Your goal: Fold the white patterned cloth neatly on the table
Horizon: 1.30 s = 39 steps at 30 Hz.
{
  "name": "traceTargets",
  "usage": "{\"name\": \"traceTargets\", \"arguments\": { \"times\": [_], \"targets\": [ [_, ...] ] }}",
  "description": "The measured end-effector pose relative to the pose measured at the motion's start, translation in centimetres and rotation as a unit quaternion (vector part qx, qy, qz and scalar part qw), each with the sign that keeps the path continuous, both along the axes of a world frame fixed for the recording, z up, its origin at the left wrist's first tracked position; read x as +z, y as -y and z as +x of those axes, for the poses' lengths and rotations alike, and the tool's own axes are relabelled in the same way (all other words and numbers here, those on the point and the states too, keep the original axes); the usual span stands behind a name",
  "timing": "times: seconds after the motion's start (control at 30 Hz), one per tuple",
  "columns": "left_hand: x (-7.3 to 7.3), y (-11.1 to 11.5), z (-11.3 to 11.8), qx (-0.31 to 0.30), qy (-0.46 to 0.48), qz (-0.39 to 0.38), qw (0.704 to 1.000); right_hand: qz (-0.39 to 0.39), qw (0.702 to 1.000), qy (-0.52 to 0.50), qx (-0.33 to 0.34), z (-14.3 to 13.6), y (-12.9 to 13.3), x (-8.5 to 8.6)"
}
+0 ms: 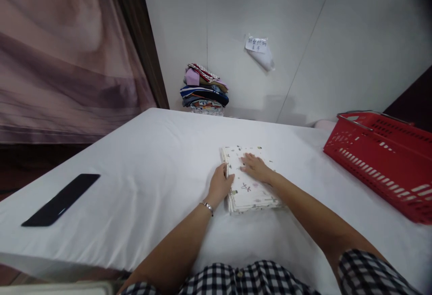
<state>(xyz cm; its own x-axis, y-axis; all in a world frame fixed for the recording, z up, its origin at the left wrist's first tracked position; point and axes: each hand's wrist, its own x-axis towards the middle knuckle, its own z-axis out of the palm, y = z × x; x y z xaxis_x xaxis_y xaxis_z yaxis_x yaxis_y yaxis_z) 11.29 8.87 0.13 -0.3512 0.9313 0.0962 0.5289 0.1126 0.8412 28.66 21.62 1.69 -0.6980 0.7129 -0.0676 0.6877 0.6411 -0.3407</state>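
A folded white cloth with small printed figures point(248, 196) lies in several layers on the white-covered table point(151, 160). My left hand point(220, 183) is at the cloth's left edge, its thumb over the top layer and its fingers against the side, so the edge sits between them. On the cloth's upper part, my right hand point(255, 167) rests flat with its fingers spread.
A red plastic basket point(381, 160) with metal handles stands on the right side. At the left lies a flat black object point(62, 200). Stacked folded clothes point(204, 89) are beyond the far edge by the wall, below a taped paper note point(256, 44). A pinkish curtain point(67, 61) hangs at the left.
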Motion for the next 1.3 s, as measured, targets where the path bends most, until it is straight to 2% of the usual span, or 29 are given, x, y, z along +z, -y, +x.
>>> {"name": "traceTargets", "arguments": {
  "times": [0.1, 0.17, 0.27, 0.37, 0.43, 0.57, 0.73, 0.8, 1.0, 1.1, 1.3],
  "targets": [
    [0.2, 0.1, -0.6, 0.006, 0.01, -0.015, 1.0, 0.007, 0.987, -0.097, -0.125, 3.3, -0.8, -0.2],
    [0.4, 0.2, -1.0, 0.019, -0.027, -0.019, 0.999, -0.014, 0.967, -0.135, -0.215, 5.8, -0.8, -0.3],
    [1.0, 0.4, -1.2, 0.043, -0.108, -0.039, 0.992, -0.098, 0.929, -0.177, -0.311, 8.9, 0.3, -0.3],
    [1.5, 0.4, -1.0, 0.031, -0.141, -0.077, 0.986, -0.204, 0.881, -0.226, -0.363, 10.5, 1.8, 0.0],
    [1.6, 0.3, -0.8, 0.015, -0.141, -0.088, 0.986, -0.261, 0.862, -0.237, -0.365, 10.9, 2.6, 0.3],
    [1.7, 0.0, -0.5, 0.002, -0.126, -0.095, 0.987, -0.356, 0.84, -0.247, -0.326, 10.6, 3.2, 0.6],
    [1.7, -0.2, -0.5, -0.002, -0.081, -0.115, 0.99, -0.497, 0.75, -0.327, -0.288, 10.4, 4.4, 1.1],
    [1.7, 0.0, -0.5, 0.001, -0.066, -0.118, 0.991, -0.524, 0.73, -0.349, -0.265, 10.7, 5.5, 1.3],
    [1.8, 0.2, 0.1, 0.002, -0.013, -0.113, 0.994, -0.532, 0.708, -0.384, -0.262, 11.8, 8.1, 0.9],
    [1.8, -0.2, 0.7, -0.002, 0.017, -0.12, 0.993, -0.497, 0.72, -0.398, -0.275, 11.9, 8.1, 0.6],
    [0.9, -0.8, 1.4, 0.021, 0.065, -0.114, 0.991, -0.463, 0.742, -0.393, -0.284, 11.9, 7.9, 0.7]
  ]
}}
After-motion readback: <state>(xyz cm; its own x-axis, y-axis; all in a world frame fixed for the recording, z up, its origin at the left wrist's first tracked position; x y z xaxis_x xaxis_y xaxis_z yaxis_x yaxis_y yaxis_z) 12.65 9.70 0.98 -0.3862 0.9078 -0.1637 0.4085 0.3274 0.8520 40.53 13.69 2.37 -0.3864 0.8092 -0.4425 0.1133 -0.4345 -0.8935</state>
